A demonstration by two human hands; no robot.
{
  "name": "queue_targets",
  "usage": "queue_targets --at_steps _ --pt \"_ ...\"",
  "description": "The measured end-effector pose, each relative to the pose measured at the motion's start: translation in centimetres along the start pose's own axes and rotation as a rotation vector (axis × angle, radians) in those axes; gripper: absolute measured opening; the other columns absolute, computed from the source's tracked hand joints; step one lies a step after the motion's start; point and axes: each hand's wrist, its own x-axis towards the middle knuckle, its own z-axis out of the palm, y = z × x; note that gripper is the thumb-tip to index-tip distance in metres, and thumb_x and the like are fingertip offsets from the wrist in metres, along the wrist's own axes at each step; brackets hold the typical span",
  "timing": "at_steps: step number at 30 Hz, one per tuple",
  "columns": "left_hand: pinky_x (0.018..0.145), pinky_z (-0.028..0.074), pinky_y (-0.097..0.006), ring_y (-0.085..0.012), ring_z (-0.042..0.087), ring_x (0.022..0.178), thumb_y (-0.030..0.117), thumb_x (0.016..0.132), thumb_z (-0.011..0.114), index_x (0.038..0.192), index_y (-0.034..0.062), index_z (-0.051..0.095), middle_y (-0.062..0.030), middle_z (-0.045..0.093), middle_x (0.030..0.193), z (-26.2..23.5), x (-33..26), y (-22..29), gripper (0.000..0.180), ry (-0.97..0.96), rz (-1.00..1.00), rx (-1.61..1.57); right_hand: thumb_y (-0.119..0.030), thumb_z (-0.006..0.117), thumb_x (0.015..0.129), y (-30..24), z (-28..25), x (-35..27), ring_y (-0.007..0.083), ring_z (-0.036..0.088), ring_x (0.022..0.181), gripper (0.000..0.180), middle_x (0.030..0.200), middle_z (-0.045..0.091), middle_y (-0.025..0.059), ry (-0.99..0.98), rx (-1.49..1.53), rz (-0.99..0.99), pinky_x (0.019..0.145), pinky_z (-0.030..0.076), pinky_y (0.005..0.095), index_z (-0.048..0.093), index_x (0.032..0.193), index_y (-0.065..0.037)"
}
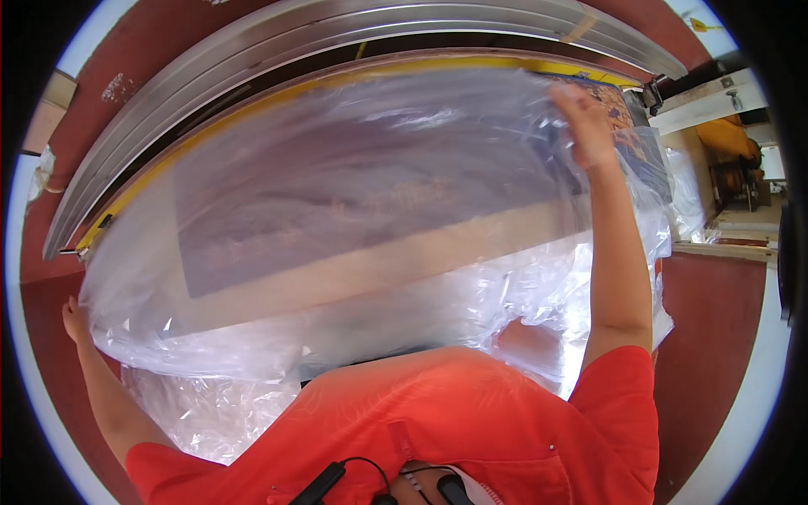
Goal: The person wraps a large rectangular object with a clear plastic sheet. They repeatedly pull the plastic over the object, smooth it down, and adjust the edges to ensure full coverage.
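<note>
Orange shirt fabric (438, 421) fills the bottom of the view, with black cables lying on it. Beyond it, a large flat board (353, 227) with a dark printed face and a pale wooden-looking band lies on a yellow-edged frame (252, 105). Clear plastic sheeting (337, 168) already covers most of its top. The person's arms are spread wide. The left hand (74, 321) grips the sheet's bunched edge at the near left corner; the right hand (585, 126) presses or pinches the film at the far right corner, though its grip is unclear. Loose plastic still billows below the board's near edge, so the wrapping seems well begun but not yet drawn tight or closed.
</note>
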Motion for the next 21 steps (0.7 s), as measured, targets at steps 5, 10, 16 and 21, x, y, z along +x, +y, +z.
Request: queue_targets --at_steps 5,10,16,21 --pt "0.067 0.040 -0.030 -0.0214 0.051 0.079 0.027 0.081 0.041 0.099 0.0060 0.052 -0.0111 0.054 0.089 -2.5 3.6 23.1 0.029 -0.153 0.370 0.193 -0.018 0.056 0.075 1.2 1.7 -1.4 0.0026 0.040 0.061 0.014 0.065 0.049 -0.0046 -0.093 -0.134 -0.203 0.055 0.033 0.0169 0.054 0.072 -0.004" --pt "0.063 0.042 -0.028 -0.0164 0.052 0.067 0.035 0.078 0.048 0.092 0.0028 0.056 -0.0106 0.056 0.072 -13.3 -15.0 65.1 0.036 -0.511 0.825 -0.869 -0.019 0.059 0.073 3.1 1.0 -1.1 0.0047 0.041 0.058 0.017 0.062 0.050 -0.0017 -0.050 -0.160 -0.291 0.054 0.036 0.0192 0.054 0.073 -0.003" --pt "0.049 0.033 -0.021 -0.0074 0.040 0.056 0.028 0.075 0.054 0.071 0.0030 0.054 0.0008 0.046 0.060 -10.1 -23.3 78.8 0.026 -0.909 0.530 -1.396 -0.018 0.060 0.071 1.2 2.9 -1.8 0.0045 0.042 0.057 0.015 0.061 0.051 -0.0020 -0.179 -0.041 -0.332 0.053 0.036 0.0197 0.055 0.072 -0.005" --pt "0.046 0.026 -0.019 -0.0032 0.032 0.053 0.020 0.076 0.051 0.065 0.0096 0.050 0.0068 0.036 0.059 -9.1 -20.3 65.4 0.016 -0.945 0.653 -1.472 -0.021 0.062 0.070 0.3 2.0 -4.4 0.0040 0.041 0.053 0.014 0.055 0.048 -0.0033 -0.439 -0.378 -0.279 0.047 0.034 0.0204 0.056 0.070 -0.009"
